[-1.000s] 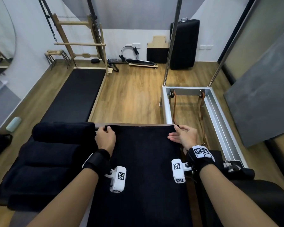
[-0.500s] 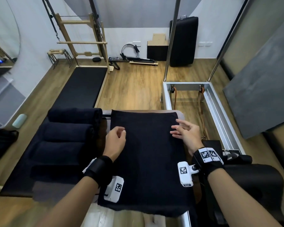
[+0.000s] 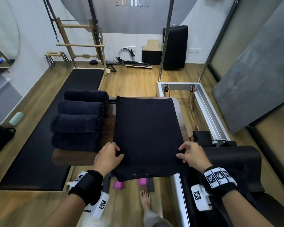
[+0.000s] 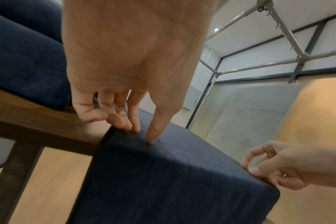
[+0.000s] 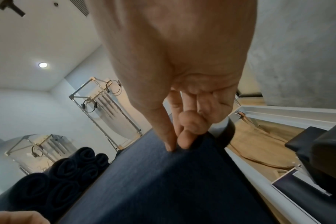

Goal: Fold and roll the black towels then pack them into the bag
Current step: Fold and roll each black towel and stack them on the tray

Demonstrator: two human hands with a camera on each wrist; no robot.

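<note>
A black towel [image 3: 146, 125] lies folded flat on the wooden table [image 3: 62, 158], its near end hanging over the table's front edge. My left hand [image 3: 117, 151] pinches the towel's left edge near that end; in the left wrist view the left hand [image 4: 142, 136] has thumb and fingertips on the towel [image 4: 173, 181]. My right hand [image 3: 179, 151] pinches the right edge, with thumb and fingers closed on the cloth [image 5: 163, 189] in the right wrist view. Several rolled black towels [image 3: 79, 122] lie stacked on the table to the left. A black bag [image 3: 0, 136] sits on the floor at far left.
Two pink dumbbells [image 3: 118, 185] and a bare foot [image 3: 144, 199] are on the floor under the towel's hanging end. A black floor mat [image 3: 39, 145] lies to the left. A metal reformer frame [image 3: 208, 112] and a black padded block [image 3: 233, 161] stand to the right.
Both hands left the towel's far edge and drew back along its sides to the near end, where they now pinch the two edges. The view has pulled back.
</note>
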